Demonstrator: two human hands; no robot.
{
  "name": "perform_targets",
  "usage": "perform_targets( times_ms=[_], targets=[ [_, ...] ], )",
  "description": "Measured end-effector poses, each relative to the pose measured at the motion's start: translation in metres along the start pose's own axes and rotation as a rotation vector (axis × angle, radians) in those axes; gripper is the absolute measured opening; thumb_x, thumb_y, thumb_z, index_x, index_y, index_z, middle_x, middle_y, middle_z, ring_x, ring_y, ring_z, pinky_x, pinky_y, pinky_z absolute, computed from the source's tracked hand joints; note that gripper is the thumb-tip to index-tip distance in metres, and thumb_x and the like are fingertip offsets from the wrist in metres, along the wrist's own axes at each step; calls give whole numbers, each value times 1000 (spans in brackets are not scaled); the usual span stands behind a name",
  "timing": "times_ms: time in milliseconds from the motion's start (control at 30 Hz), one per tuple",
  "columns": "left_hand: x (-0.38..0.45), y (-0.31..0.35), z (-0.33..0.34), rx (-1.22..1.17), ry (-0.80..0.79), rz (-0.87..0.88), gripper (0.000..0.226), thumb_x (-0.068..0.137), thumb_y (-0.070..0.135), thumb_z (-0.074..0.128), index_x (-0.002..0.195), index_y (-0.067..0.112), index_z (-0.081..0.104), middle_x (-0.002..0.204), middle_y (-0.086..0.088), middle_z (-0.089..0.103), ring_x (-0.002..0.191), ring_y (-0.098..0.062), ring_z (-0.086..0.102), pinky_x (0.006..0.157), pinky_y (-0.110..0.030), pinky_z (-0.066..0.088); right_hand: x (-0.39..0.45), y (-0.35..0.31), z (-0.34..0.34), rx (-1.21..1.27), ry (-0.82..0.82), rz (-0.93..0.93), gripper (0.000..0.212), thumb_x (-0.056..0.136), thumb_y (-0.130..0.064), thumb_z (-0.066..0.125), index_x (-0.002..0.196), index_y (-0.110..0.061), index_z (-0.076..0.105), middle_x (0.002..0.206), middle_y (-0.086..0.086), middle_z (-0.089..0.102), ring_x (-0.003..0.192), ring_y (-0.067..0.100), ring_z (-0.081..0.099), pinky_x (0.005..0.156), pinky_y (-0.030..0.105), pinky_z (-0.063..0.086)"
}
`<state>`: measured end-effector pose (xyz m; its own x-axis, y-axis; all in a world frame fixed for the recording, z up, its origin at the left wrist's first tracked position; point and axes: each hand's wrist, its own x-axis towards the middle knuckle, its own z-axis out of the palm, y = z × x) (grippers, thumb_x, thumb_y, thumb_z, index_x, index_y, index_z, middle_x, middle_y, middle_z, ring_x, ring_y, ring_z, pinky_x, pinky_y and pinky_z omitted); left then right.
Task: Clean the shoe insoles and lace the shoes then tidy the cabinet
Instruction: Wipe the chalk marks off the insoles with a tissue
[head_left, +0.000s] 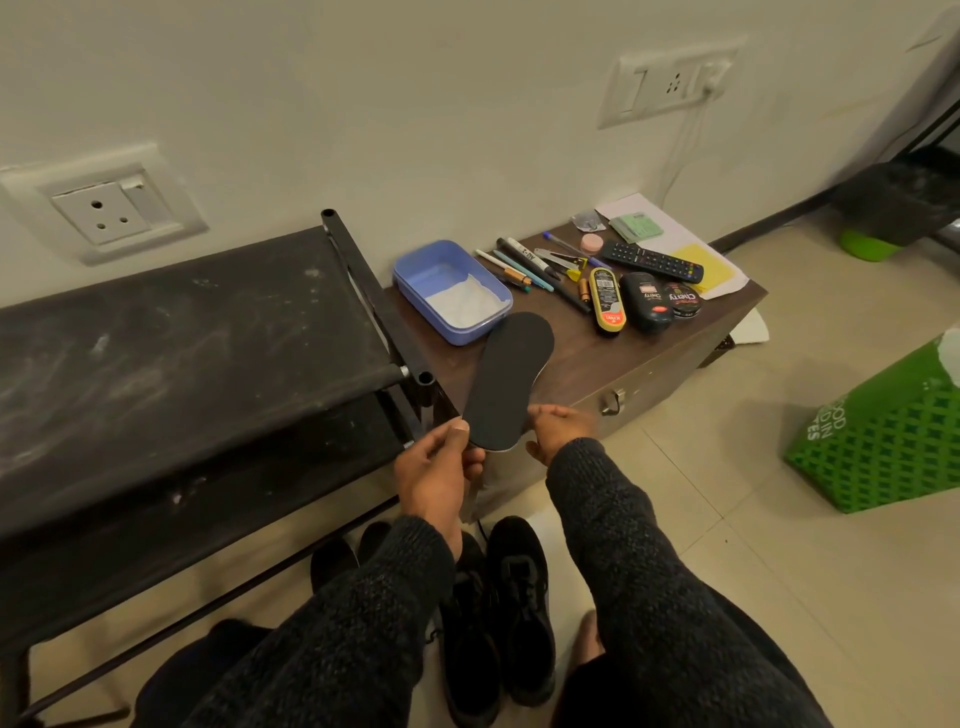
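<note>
So we've got one black insole up in the air over the front edge of the brown cabinet. Our left hand pinches its heel end, thumb on top and fingers curled underneath. Our right hand sits right at the other side of the heel with fingers bent; whether it actually grips the insole or just touches it, we can't tell from here.

The pair of black shoes sits on the tile floor right below our arms, next to the dusty black shoe rack.

On top of the cabinet there's a blue plastic box with something white inside, just behind the insole's toe. Beside it is a row of pens and markers, then three shoe polish containers, a black remote and some papers at the far end.

A green patterned bag stands on the floor off to the right.
</note>
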<state>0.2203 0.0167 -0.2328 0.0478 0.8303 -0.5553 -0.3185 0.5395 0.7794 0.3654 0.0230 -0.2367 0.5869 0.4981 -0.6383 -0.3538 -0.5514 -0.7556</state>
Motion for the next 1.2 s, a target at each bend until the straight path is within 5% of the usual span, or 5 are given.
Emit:
perform_targets(
  times_ms=[167,600,800,1033,1200],
  targets=[
    [6,1,0,-49,-57,-64,13,96,16,68,108,13,74,84,-2,76,75,-11,65,70,-26,58,-6,-11,1,129,-37,74,16,100,-19,60,90,-9,68,75,7,65,63,18,58,60,34,55],
    [2,-18,26,115,-147,12,17,96,24,70,112,18,73,97,-3,76,78,-11,69,70,-25,58,-10,-22,-11,535,-233,192,32,107,-25,46,128,-3,56,112,19,66,101,32,64,102,48,48],
    [14,-33,18,378,135,144,21,97,29,66,117,29,61,97,2,71,78,-14,70,71,-32,59,-5,-18,-18,554,-207,198,20,106,-23,46,106,-7,59,107,19,66,100,34,65,98,52,51],
    [24,-41,34,605,55,280,41,98,34,61,138,29,58,107,5,72,97,-21,72,90,-46,59,-6,-16,-25,469,-181,163,32,104,-22,50,128,-3,58,126,22,66,113,36,65,78,46,57],
    [25,-31,37,578,-62,182,42,104,36,49,146,36,48,113,-4,71,82,-21,72,69,-37,63,-19,-21,-41,401,-172,138,13,105,-18,50,101,-9,58,114,17,65,106,33,64,92,51,55]
  ],
)
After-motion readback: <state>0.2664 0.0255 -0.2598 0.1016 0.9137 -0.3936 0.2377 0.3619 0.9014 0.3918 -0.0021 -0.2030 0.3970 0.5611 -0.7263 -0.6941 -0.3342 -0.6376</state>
